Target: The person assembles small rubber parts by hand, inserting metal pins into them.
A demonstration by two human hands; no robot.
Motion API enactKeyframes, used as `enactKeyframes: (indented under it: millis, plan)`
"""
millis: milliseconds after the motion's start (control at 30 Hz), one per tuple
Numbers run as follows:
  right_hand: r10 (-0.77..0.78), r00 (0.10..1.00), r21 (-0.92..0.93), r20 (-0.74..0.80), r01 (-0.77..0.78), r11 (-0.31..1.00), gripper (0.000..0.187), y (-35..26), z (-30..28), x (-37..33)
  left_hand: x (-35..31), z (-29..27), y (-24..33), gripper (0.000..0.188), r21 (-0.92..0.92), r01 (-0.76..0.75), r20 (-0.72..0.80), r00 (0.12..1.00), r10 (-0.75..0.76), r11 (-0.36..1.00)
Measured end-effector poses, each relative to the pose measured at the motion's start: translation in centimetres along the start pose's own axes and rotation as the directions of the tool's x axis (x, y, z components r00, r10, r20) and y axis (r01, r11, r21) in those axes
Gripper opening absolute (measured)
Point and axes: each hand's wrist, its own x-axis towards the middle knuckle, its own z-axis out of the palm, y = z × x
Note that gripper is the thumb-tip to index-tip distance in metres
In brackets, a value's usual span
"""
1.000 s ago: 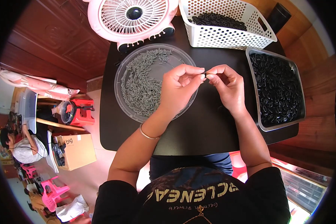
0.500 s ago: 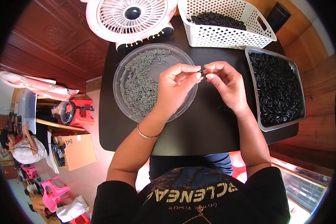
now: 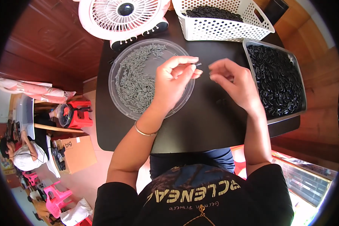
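Note:
My left hand (image 3: 173,77) is raised over the right side of a round clear tub (image 3: 114,94) with many small grey-green rods (image 3: 133,83). Its thumb and fingertips pinch a small black piece (image 3: 198,64), whose exact shape is too small to make out. To the right, apart from that piece, my right hand (image 3: 235,81) hangs above the dark table with its thumb and fingers parted. Its fingertips are slightly blurred, and nothing shows between them. Closest to its right is a metal tray (image 3: 257,80) full of small black oval parts with holes (image 3: 277,81).
A white perforated basket (image 3: 214,31) with more black parts stands at the back of the dark table (image 3: 192,130). Back left stands a pink-and-white fan (image 3: 98,28). Off to the left are a red stool (image 3: 81,115), a cardboard box (image 3: 79,154) and a seated person (image 3: 28,156).
My right hand has drawn away to the right from the left one, where their fingertips met at the small black piece. The left hand keeps its pinch. The view has shifted slightly.

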Motion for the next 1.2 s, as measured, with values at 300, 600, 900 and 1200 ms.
enactKeyframes:
  millis: [300, 600, 900, 1200]
  plan:
    - [0.008, 0.976, -0.36, 0.219, 0.073, 0.93, 0.017, 3.6, -0.7, -3.5, 0.5, -0.8, -0.1, 0.014, -0.058, 0.059, -0.105, 0.992, -0.065, 0.997]
    - [-0.22, 0.932, -0.793, -0.287, -0.102, 0.601, 0.033, 4.7, -12.3, -3.1, 0.3, -2.2, -0.2, 0.015, -0.053, 0.061, -0.13, 0.989, -0.067, 0.997]
    - [0.139, 0.936, -0.757, -0.325, -0.345, 0.555, 0.053, 8.8, -14.8, -3.0, 0.6, -1.9, -0.2, 0.013, -0.041, 0.081, -0.119, 0.989, -0.086, 0.996]
    - [0.009, 0.975, -0.723, -0.224, -0.172, 0.669, 0.019, 10.4, -16.2, -1.9, 0.7, -2.0, -0.5, 0.012, -0.044, 0.064, -0.12, 0.99, -0.069, 0.997]
